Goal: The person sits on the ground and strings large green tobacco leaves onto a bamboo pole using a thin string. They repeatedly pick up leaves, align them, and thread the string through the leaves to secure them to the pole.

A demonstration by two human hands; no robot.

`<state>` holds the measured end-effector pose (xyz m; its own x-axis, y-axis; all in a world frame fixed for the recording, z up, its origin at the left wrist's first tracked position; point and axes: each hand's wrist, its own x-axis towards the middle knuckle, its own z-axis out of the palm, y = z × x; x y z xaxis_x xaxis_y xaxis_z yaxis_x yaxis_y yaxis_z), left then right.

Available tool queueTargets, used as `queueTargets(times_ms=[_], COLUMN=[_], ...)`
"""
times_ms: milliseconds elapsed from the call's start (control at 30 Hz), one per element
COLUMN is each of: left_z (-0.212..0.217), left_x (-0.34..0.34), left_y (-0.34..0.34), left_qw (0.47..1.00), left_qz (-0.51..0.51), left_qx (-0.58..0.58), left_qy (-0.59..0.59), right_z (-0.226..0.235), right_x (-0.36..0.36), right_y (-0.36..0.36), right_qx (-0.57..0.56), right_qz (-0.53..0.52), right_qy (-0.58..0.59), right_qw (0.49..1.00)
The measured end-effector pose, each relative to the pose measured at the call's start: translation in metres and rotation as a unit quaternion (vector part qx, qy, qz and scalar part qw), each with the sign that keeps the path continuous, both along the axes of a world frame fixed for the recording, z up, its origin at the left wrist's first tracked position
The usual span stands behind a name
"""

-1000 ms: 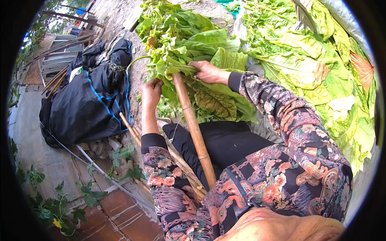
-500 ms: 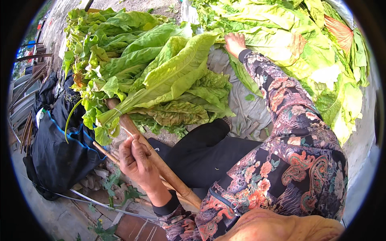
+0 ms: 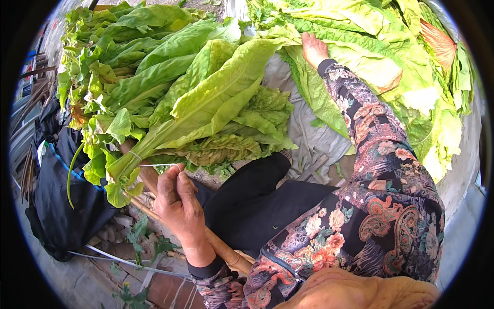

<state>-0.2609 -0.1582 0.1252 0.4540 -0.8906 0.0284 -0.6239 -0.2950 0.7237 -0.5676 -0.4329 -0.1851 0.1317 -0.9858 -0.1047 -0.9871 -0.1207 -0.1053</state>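
Note:
My left hand (image 3: 180,203) is closed in a pinch on a thin white string (image 3: 160,165). The string runs taut to the left and loops round the stem ends of a bunch of large green leaves (image 3: 216,98). That bunch lies across a wooden pole (image 3: 226,252), which slants past my left wrist. My right hand (image 3: 315,50) reaches to the near-left edge of a heap of broad yellow-green leaves (image 3: 360,56). Its fingers look closed on a leaf there, their tips partly lost among the leaves.
A black bag with blue trim (image 3: 67,206) slumps at the left. Grey cloth (image 3: 314,139) lies between bunch and heap. My dark-trousered leg (image 3: 252,190) extends below the bunch. Thin sticks, a pale tube (image 3: 118,258) and small green plants (image 3: 136,237) are at the lower left.
The string is now drawn out to the right of the stems, nearly level. My right hand has shifted slightly right and up along the leaf heap. The bunch appears further left in view.

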Motion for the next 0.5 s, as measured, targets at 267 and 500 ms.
queueTargets(times_ms=[267,500], left_z=[-0.009,-0.037], left_x=[0.009,0.025], left_y=[-0.005,-0.006], left_qw=[0.999,0.982], left_qz=[-0.030,-0.113], left_qx=[0.001,0.031], left_qy=[0.019,0.151], right_z=[0.007,0.199], right_x=[-0.030,0.047], right_y=[-0.004,0.116], right_qx=[0.085,0.086], right_qz=[-0.185,0.033], right_qy=[-0.471,-0.587], right_qw=[0.858,0.804])
